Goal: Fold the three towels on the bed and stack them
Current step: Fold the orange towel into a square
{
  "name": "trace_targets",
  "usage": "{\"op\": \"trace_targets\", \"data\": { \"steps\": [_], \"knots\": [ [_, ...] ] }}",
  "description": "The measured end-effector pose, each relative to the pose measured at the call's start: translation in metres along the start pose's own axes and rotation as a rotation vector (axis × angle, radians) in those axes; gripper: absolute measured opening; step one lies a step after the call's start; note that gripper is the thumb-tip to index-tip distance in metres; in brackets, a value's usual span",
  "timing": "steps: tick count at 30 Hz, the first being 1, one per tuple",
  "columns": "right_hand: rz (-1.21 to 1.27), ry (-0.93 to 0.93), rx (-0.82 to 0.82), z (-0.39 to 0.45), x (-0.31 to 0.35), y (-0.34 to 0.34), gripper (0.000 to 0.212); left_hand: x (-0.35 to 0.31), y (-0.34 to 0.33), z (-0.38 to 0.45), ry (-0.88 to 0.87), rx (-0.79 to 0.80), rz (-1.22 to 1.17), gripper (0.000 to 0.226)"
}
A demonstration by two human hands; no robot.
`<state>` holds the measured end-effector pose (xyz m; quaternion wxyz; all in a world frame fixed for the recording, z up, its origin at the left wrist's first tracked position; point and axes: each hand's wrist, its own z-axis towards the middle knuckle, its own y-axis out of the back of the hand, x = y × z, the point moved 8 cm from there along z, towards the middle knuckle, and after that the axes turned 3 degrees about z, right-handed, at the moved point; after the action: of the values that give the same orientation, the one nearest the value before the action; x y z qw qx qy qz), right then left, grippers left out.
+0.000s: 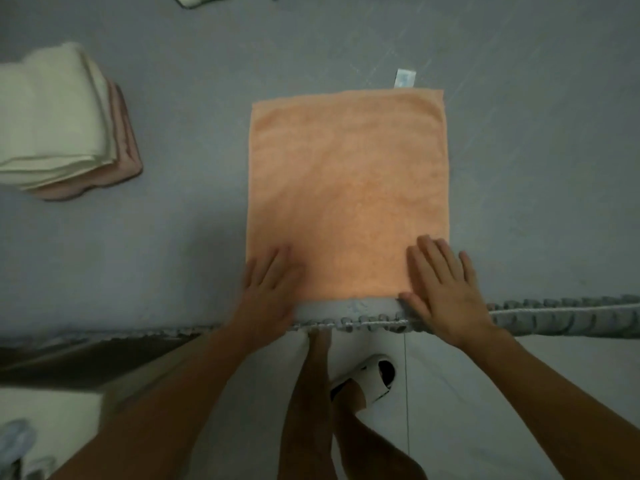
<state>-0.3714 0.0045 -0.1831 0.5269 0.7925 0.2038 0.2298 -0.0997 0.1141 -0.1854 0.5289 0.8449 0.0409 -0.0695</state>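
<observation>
1. Left hand (268, 289) and right hand (441, 289) lie flat, fingers straight, pressing the near corners of the orange towel (346, 188).
2. The towel lies spread on the grey bed (190, 237), near its edge.
3. Far left, a folded cream towel (52, 116) sits atop a pink towel (126, 157).

Your left hand (268, 287) and right hand (441, 284) are bare: no gloves, rings or watch show. Both forearms are uncovered, with no sleeve reaching into view. Your legs are bare too. At about 6 o'clock, one foot wears a white open-toed slipper (372, 377) with dark markings.
</observation>
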Motion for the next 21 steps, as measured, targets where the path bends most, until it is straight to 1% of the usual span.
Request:
{"op": "trace_targets", "data": {
  "steps": [2,4,5,7,9,10,12,13,14,16,19,21],
  "knots": [
    [0.047,0.078,-0.02,-0.004,0.015,-0.003,0.073,-0.02,0.002,0.007,-0.001,-0.019,-0.068,0.065],
    [0.068,0.045,-0.053,-0.008,0.011,-0.005,0.066,-0.02,-0.004,0.008,0.081,-0.006,-0.1,0.067],
    [0.072,0.022,-0.09,-0.009,0.005,-0.004,0.06,-0.017,-0.005,0.007,0.111,-0.022,-0.11,0.068],
    [0.086,0.043,-0.175,-0.007,-0.004,0.003,0.042,-0.01,0.0,0.005,0.141,-0.075,-0.119,0.066],
    [0.121,0.094,-0.227,-0.001,-0.01,0.014,0.028,-0.002,0.008,0.002,0.133,-0.138,-0.125,0.058],
    [0.145,0.105,-0.228,0.001,-0.012,0.019,0.026,0.003,0.011,0.001,0.13,-0.165,-0.125,0.051],
    [0.191,0.1,-0.205,0.0,-0.015,0.026,0.023,0.012,0.016,-0.008,0.157,-0.183,-0.134,0.033],
    [0.208,0.089,-0.197,-0.004,-0.017,0.028,0.022,0.015,0.018,-0.013,0.175,-0.169,-0.148,0.033],
    [0.223,0.078,-0.186,-0.009,-0.018,0.031,0.02,0.017,0.019,-0.019,0.183,-0.159,-0.173,0.038],
    [0.25,0.072,-0.14,-0.022,-0.018,0.033,0.019,0.016,0.026,-0.032,0.172,-0.162,-0.217,0.04],
    [0.247,0.12,-0.022,-0.044,-0.012,0.032,0.022,0.008,0.032,-0.051,0.057,-0.126,-0.193,0.035],
    [0.236,0.171,0.081,-0.056,-0.007,0.032,0.024,0.002,0.036,-0.062,-0.014,-0.085,-0.19,0.037]
  ]
}}
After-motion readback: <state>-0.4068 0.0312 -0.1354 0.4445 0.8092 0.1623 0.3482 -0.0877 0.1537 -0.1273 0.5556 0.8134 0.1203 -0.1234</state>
